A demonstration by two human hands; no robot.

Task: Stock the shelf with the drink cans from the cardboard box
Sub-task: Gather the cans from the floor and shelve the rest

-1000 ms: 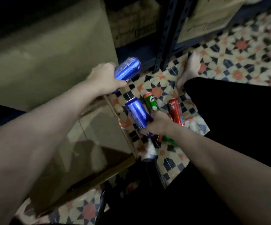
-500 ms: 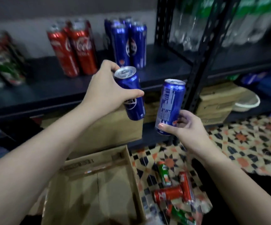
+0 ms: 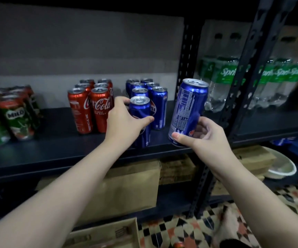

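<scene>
My left hand (image 3: 125, 122) grips a blue Pepsi can (image 3: 140, 111) that stands upright on the dark shelf (image 3: 55, 151), at the front of a cluster of blue Pepsi cans (image 3: 158, 102). A second blue Pepsi can (image 3: 189, 110) is held in my right hand (image 3: 200, 135), tilted slightly, in the air just in front of the shelf edge and right of the cluster. A corner of the open cardboard box (image 3: 107, 233) shows at the bottom edge.
Red Coca-Cola cans (image 3: 91, 108) and green Milo cans (image 3: 14, 115) stand in groups left of the Pepsi cans. A black perforated shelf post (image 3: 187, 56) divides off Sprite bottles (image 3: 228, 83) at right. Closed cardboard boxes (image 3: 126, 187) and a bowl (image 3: 282, 167) sit on the lower shelf above patterned floor tiles (image 3: 180, 230).
Both hands lifted blue cans from beside the box on the floor up to the shelf. The left-hand can now stands on the shelf in front of the Pepsi cluster; the right-hand can has come closer.
</scene>
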